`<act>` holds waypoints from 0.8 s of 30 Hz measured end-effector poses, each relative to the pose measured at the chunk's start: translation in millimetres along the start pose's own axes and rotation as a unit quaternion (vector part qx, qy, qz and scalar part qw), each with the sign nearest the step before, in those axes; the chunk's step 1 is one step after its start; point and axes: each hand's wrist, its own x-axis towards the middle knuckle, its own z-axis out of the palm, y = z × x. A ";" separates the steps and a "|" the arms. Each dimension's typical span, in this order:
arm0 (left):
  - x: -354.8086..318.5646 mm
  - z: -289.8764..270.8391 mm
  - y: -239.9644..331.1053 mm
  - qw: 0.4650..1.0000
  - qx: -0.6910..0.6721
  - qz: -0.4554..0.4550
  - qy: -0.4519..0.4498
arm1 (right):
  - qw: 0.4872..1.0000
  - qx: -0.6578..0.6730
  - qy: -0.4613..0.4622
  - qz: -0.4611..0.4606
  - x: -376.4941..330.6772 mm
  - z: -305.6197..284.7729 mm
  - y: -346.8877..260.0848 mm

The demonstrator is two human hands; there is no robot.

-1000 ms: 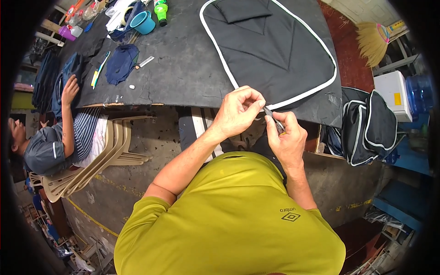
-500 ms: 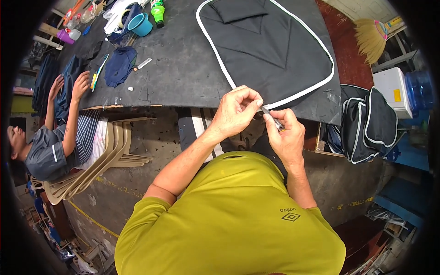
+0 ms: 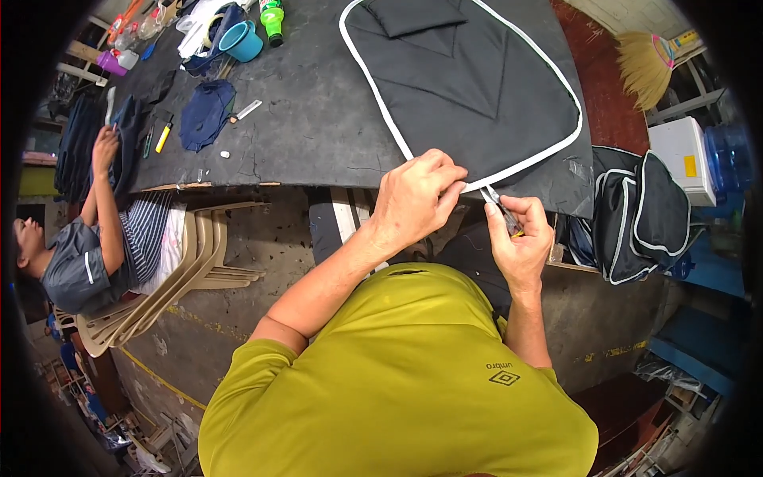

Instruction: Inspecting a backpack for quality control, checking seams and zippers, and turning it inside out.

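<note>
A black fabric panel with rounded corners and white edge binding lies on the dark table, its near edge at the table's front. My left hand pinches that near edge, fingers closed over the binding. In my right hand is a small metal cutting tool that looks like thread snips, mostly hidden by the fingers. Its pointed tip meets the white binding just right of my left hand. Whether its blades are apart is too small to tell.
A blue cup, a green bottle, navy cloth and a yellow cutter lie on the table's left. A co-worker's hand holds something pale there. Stacked chairs stand left; black bags sit at right.
My right hand and the snips have moved right along the binding. My left hand has turned, its fingers now over the edge. The co-worker's arm has lifted away leftward.
</note>
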 end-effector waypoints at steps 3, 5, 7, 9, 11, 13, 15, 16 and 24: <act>1.4 3.3 1.3 0.999 0.037 0.018 -0.005 | 1.000 -0.019 0.003 -0.016 2.4 -2.1 0.3; 3.1 2.6 3.6 1.000 0.015 -0.014 -0.015 | 0.999 -0.024 0.003 -0.021 3.3 -1.5 3.1; 4.2 0.8 4.4 0.984 -0.125 -0.127 -0.025 | 1.000 -0.017 -0.002 -0.022 3.9 -0.5 1.7; 2.7 3.2 -6.3 0.971 -0.183 -0.153 0.002 | 1.000 -0.009 -0.007 -0.025 5.1 1.9 0.0; 3.5 0.7 -4.0 0.920 -0.326 -0.209 0.052 | 1.000 0.009 -0.006 -0.020 5.8 3.4 0.0; 0.9 -7.5 -18.9 0.961 -0.241 -0.130 0.046 | 1.000 -0.009 -0.003 -0.002 8.3 -0.3 -5.8; 1.8 -12.5 -22.2 0.982 -0.171 -0.071 0.025 | 1.000 -0.016 0.001 0.009 10.1 -1.8 -3.9; 0.2 -11.2 -18.2 0.992 -0.110 -0.050 0.018 | 1.000 -0.017 0.001 0.009 10.4 -1.5 0.6; 10.8 -2.9 -4.2 0.983 0.139 0.119 -0.030 | 1.000 -0.008 0.009 -0.019 12.7 -0.1 -6.1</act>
